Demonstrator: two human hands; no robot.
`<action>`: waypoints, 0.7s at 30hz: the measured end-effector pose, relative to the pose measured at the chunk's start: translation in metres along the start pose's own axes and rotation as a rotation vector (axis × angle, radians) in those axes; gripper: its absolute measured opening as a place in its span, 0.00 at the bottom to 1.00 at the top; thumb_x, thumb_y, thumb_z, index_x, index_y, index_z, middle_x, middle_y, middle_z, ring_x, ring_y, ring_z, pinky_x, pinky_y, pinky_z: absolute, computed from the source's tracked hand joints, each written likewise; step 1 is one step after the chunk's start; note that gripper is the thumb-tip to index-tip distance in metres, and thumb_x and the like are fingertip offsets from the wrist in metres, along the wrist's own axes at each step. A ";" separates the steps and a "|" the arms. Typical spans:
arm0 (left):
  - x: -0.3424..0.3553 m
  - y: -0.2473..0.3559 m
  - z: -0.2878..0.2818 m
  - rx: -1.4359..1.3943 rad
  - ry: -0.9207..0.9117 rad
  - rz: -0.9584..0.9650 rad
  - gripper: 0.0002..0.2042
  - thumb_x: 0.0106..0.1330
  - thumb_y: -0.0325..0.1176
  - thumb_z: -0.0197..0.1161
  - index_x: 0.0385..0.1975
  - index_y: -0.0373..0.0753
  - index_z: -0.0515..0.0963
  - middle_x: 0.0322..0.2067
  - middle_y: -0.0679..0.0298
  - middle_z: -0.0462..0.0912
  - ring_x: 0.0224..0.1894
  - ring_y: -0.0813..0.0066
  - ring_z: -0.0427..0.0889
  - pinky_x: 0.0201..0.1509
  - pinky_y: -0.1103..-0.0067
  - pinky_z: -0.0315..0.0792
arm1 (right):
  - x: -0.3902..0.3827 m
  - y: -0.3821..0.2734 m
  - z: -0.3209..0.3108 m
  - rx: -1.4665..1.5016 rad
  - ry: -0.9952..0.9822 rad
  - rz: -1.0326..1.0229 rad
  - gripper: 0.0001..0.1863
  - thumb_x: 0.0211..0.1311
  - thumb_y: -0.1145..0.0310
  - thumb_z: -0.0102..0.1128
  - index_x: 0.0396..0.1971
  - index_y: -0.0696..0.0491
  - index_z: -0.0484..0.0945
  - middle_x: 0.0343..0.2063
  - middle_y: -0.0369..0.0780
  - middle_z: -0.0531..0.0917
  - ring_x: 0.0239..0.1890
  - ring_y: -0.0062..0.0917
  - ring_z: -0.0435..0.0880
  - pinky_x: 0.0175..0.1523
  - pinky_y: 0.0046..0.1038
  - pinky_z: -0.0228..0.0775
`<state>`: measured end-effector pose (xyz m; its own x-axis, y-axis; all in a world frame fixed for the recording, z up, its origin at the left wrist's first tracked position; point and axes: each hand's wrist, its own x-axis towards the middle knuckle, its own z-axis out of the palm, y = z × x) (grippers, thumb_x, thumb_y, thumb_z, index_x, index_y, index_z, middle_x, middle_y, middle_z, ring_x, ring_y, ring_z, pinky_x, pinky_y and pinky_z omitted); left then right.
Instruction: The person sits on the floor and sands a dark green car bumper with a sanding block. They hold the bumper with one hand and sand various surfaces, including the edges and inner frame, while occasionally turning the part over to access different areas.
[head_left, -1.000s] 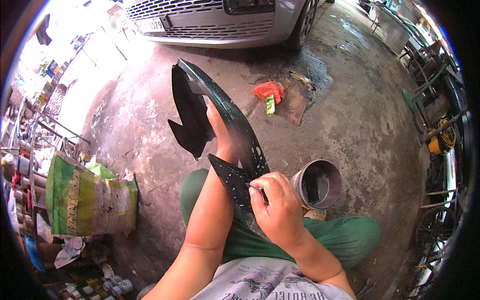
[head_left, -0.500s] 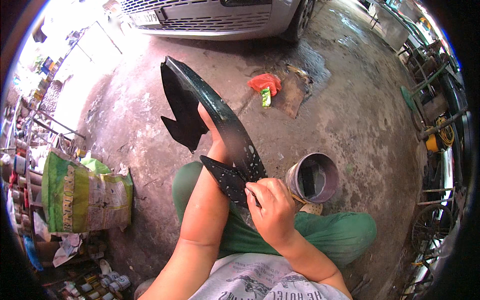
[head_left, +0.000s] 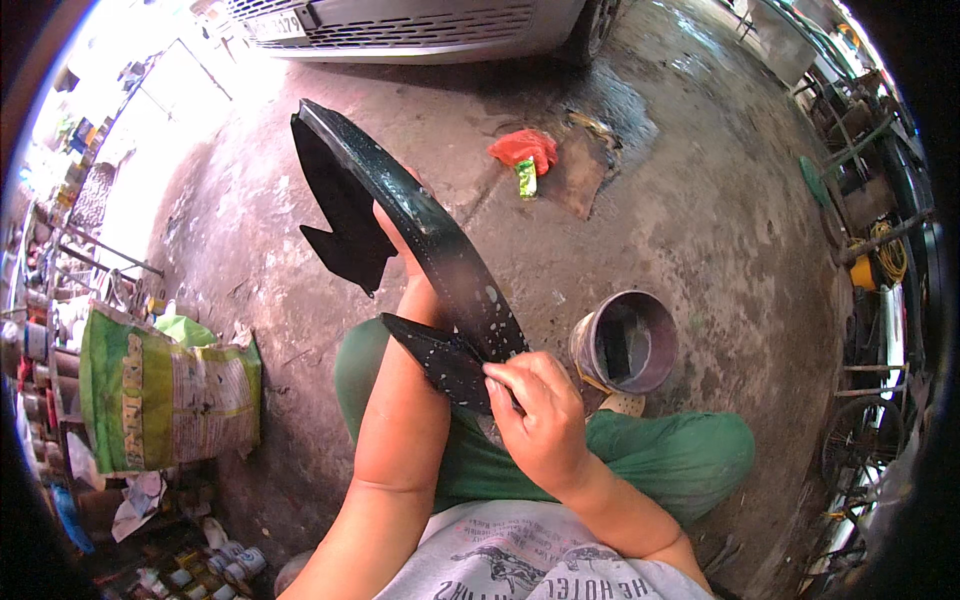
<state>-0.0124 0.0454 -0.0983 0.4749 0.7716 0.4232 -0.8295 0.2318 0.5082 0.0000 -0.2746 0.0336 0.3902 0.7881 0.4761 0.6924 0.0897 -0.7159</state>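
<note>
One curved black panel [head_left: 432, 228], speckled pale toward its near end, is held over the concrete floor [head_left: 740, 290]. The left hand [head_left: 395, 232] reaches behind it, fingers mostly hidden, so their grip cannot be told. The right hand [head_left: 543, 408] closes thumb and forefinger in a pinch against the near end; whether something sits between them is unclear. Firm support from behind and light, even fingertip pressure would suit this thin-looking piece. A bucket [head_left: 664, 350] stands just beyond the right hand.

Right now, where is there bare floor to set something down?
Bare floor spreads from the bucket toward the yellow coil; a narrower strip separates the green sack from the left knee. Crowded: lower-left cans, and between right hand and bucket.
</note>
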 end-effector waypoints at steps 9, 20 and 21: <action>0.000 0.011 0.029 -0.439 -0.084 -0.144 0.15 0.75 0.42 0.47 0.34 0.36 0.72 0.24 0.60 0.75 0.27 0.66 0.76 0.30 0.71 0.71 | 0.012 0.004 0.006 -0.050 0.015 -0.059 0.17 0.47 0.78 0.69 0.39 0.56 0.77 0.32 0.42 0.76 0.36 0.38 0.80 0.39 0.35 0.75; -0.004 0.024 0.004 -0.428 -0.224 -0.132 0.15 0.75 0.44 0.50 0.39 0.37 0.71 0.30 0.56 0.77 0.32 0.66 0.77 0.32 0.71 0.71 | -0.022 0.003 -0.023 -0.088 -0.050 -0.045 0.20 0.42 0.81 0.69 0.40 0.56 0.79 0.32 0.41 0.78 0.32 0.35 0.79 0.36 0.34 0.74; -0.003 0.025 -0.001 -0.436 -0.246 -0.154 0.15 0.74 0.44 0.51 0.39 0.37 0.72 0.30 0.56 0.77 0.32 0.66 0.77 0.31 0.71 0.71 | -0.021 0.003 -0.022 -0.081 -0.040 -0.056 0.20 0.42 0.81 0.69 0.40 0.56 0.79 0.32 0.41 0.78 0.32 0.35 0.79 0.36 0.34 0.74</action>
<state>-0.0351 0.0498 -0.0877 0.6128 0.5595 0.5580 -0.7649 0.5973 0.2412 0.0071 -0.3046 0.0325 0.3260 0.8072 0.4921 0.7597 0.0861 -0.6445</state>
